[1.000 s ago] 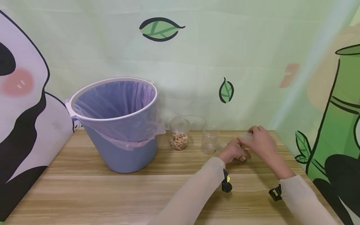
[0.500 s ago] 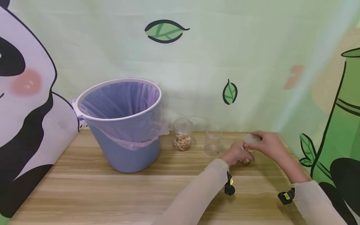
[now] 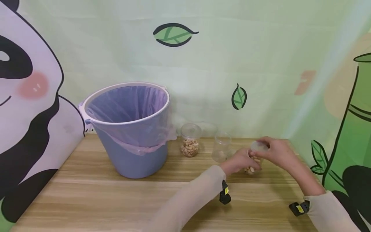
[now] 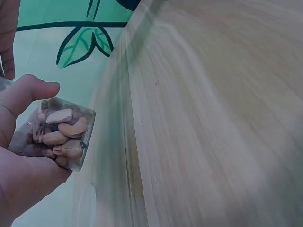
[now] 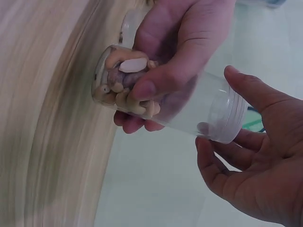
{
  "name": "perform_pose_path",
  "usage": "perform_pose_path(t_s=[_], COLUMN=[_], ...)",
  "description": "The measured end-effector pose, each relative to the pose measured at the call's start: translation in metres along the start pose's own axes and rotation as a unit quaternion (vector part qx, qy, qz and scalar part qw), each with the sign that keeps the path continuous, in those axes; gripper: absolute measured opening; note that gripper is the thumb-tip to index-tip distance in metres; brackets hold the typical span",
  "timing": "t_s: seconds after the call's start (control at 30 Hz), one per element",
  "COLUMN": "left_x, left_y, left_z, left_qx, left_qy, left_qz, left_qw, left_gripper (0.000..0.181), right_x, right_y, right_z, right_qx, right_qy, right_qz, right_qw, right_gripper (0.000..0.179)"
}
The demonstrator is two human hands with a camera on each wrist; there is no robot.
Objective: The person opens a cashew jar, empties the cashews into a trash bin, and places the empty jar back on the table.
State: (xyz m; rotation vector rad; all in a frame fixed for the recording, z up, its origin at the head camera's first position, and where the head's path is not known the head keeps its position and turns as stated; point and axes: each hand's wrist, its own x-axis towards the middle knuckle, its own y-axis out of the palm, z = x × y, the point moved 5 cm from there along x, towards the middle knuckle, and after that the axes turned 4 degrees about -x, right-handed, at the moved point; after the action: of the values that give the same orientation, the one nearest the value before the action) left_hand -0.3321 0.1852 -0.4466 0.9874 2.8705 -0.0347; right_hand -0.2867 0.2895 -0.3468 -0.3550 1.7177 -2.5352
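My left hand grips a clear plastic jar round its middle, thumb on one side and fingers on the other. Cashew nuts fill the bottom part of the jar. At the jar's top, my right hand pinches the translucent lid by its rim between thumb and fingers. The right wrist view shows the lid on the jar's mouth. In the head view the jar is tilted, and the left hand hides much of it.
Left of the hands stand a clear jar with no nuts in it and a lidded jar of cashews. A blue bin with a pink liner is farther left. The wooden table ends at a printed cloth backdrop.
The head view has shifted, so the scene sits a little farther right and lower. Both hands keep hold of the jar and lid; more of the nuts shows beneath the left hand.
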Motion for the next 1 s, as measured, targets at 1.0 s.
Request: perform_pose_path(t_s=[1.0], left_x=[-0.067], left_y=[-0.034], left_z=[0.003], left_qx=[0.119], left_qy=[0.046], left_qz=[0.059], left_qw=[0.9900], left_gripper=[0.043], right_x=[-0.019], right_y=[0.051], right_z=[0.082], right_qx=[-0.110], right_qy=[-0.009], right_qz=[-0.081], right_qw=[0.9907], right_gripper=[0.058])
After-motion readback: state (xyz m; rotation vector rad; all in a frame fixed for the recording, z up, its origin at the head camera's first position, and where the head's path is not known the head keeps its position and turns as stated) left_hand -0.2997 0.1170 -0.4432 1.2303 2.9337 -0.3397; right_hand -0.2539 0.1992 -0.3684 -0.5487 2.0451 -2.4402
